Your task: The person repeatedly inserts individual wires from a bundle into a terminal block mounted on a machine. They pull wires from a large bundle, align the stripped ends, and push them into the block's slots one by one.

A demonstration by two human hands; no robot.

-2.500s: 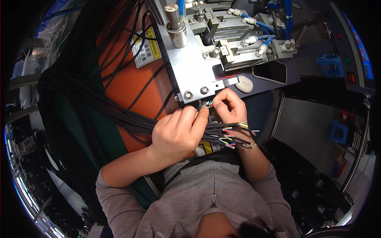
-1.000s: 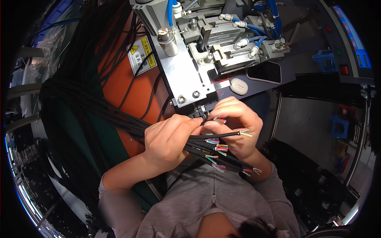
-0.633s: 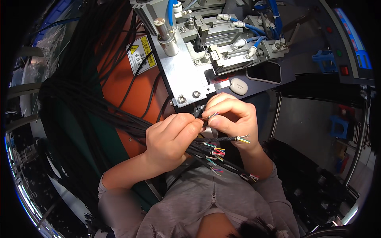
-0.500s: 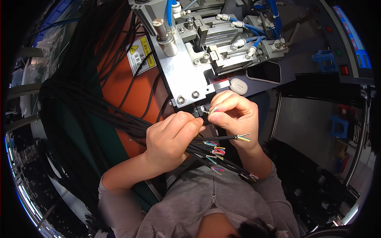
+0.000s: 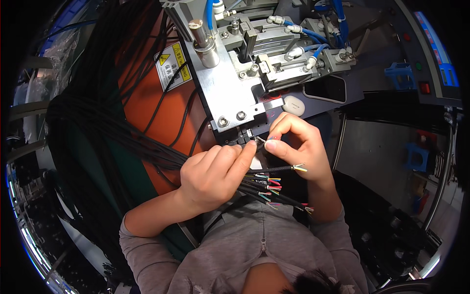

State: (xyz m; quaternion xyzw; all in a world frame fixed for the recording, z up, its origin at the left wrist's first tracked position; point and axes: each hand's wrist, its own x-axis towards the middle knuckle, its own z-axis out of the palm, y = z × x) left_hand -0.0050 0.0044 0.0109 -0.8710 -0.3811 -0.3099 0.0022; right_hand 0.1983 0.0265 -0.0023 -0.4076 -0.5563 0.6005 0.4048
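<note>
My left hand (image 5: 208, 174) is closed round a bundle of black cables (image 5: 281, 169). Stripped, multicoloured wire ends fan out from the bundle to its right. The left index finger stretches forward and its tip touches a thin wire end (image 5: 260, 140) beside a small dark holder (image 5: 243, 136). Opposite it, my right hand (image 5: 303, 147) pinches that wire between thumb and index finger. Both sets of fingertips meet just below the front edge of a metal machine plate (image 5: 225, 93). The left palm hides part of the bundle.
Pneumatic clamps with blue hoses (image 5: 306, 36) stand at the back. A phone (image 5: 325, 89) and a white rounded case (image 5: 293, 105) lie right of the machine. Many black cables (image 5: 98, 115) drape over the orange surface (image 5: 142, 115) at left. A control panel (image 5: 423, 63) is far right.
My left index finger has stretched out toward the wire. My right hand has shifted slightly right, still pinching. The loose cable ends below have moved a little.
</note>
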